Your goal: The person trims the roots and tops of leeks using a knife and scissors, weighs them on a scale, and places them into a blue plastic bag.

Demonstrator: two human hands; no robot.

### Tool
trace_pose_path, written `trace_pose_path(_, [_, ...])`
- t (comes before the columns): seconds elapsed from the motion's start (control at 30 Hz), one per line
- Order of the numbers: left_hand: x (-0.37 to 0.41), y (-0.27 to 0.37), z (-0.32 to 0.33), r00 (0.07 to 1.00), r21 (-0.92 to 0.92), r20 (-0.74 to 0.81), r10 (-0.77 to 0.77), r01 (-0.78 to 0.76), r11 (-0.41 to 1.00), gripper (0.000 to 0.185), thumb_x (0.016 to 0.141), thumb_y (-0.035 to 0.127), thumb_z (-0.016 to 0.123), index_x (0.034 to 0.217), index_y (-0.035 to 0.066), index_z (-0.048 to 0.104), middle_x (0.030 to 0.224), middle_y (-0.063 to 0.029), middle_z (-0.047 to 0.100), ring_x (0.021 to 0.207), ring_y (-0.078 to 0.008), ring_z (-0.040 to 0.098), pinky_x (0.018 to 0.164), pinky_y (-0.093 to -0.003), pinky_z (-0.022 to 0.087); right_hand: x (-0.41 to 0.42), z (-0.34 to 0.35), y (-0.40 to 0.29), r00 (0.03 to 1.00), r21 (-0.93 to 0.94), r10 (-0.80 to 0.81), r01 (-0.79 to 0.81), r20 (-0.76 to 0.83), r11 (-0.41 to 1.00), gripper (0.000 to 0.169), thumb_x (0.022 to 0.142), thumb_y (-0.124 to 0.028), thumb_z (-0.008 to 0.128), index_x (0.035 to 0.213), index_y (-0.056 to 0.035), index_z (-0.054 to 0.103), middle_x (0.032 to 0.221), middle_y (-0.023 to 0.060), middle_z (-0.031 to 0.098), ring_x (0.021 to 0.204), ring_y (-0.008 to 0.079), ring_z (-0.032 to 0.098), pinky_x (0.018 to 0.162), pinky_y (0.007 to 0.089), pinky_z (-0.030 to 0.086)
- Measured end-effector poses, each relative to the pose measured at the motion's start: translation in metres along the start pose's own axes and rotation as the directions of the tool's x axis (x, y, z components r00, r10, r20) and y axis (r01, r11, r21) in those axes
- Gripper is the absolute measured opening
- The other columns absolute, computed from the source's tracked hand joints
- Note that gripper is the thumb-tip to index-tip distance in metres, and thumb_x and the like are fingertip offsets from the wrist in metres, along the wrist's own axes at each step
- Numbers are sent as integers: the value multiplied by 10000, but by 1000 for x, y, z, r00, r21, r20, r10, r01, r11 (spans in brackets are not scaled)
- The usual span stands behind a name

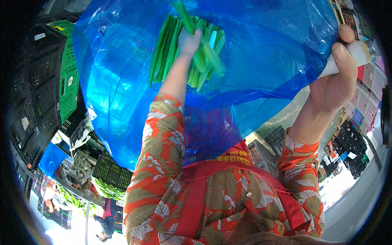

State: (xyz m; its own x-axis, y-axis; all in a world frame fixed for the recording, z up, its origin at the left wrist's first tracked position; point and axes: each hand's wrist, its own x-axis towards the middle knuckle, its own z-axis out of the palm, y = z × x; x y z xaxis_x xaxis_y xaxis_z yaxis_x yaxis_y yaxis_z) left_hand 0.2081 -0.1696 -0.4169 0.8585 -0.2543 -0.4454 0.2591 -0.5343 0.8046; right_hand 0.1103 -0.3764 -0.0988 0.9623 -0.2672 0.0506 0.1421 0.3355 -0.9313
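Note:
A large translucent blue plastic bag (260,61) spreads open in front of me. Inside it lies a bundle of cut green vegetable stalks (167,52), side by side. My left hand (189,41) is over the bundle, closed around a few loose green stalks (209,56) that are blurred by motion. At the bag's right edge, my right hand (337,70) is raised and grips the plastic, its thumb upright. A white object (355,56) shows behind that thumb; I cannot tell what it is.
Black plastic crates (43,76) and a green crate (69,73) are stacked at the left. Leafy greens (110,188) lie by a dark crate (111,173) at lower left, near a person (105,220). More black crates (349,147) stand at the right.

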Motion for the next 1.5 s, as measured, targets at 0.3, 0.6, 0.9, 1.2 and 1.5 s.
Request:
trace_pose_path(0.3, [-42,-44,-62,972,580,-29,232,-173,796,681,809,396,639,1321,10,412,1129,-299,587,1030,-434,589,892,-474,479,4,-19,-2,997,30,19,-21,73,999,342,837,-70,538,1177,-36,553,1135,180,618,1012,231,634,893,349,509])
trace_pose_path(0.6, [-77,8,24,866,551,487,-116,-201,810,296,858,248,560,1045,26,622,930,-265,640,838,-373,653,729,-483,525,8,-41,-7,996,-168,-74,64,-52,984,319,849,-132,529,1143,-13,555,1194,192,587,1080,234,603,957,348,467])
trace_pose_path(0.9, [-54,-84,98,890,718,456,-23,-353,600,572,787,254,703,1221,81,373,1108,-198,560,921,-381,631,724,-465,545,35,-60,-4,422,-507,-479,860,770,-57,341,772,-130,621,1080,12,587,1112,337,584,1000,425,608,887,503,492])
trace_pose_path(1.2, [-63,-9,9,938,578,94,334,-325,749,390,769,145,666,1118,48,520,1011,-198,570,957,-380,610,729,-490,522,5,-48,10,712,-744,-560,626,424,233,275,936,-113,452,1144,-131,632,1265,220,545,1173,348,530,1005,449,450])
trace_pose_path(1.5, [-66,-138,137,472,447,847,243,-881,154,217,803,144,571,970,68,685,1035,-125,620,1086,-289,555,1080,-525,285,34,-53,26,764,-188,-495,604,413,775,370,841,-62,505,1205,-34,565,1184,182,594,1046,263,575,930,395,466])
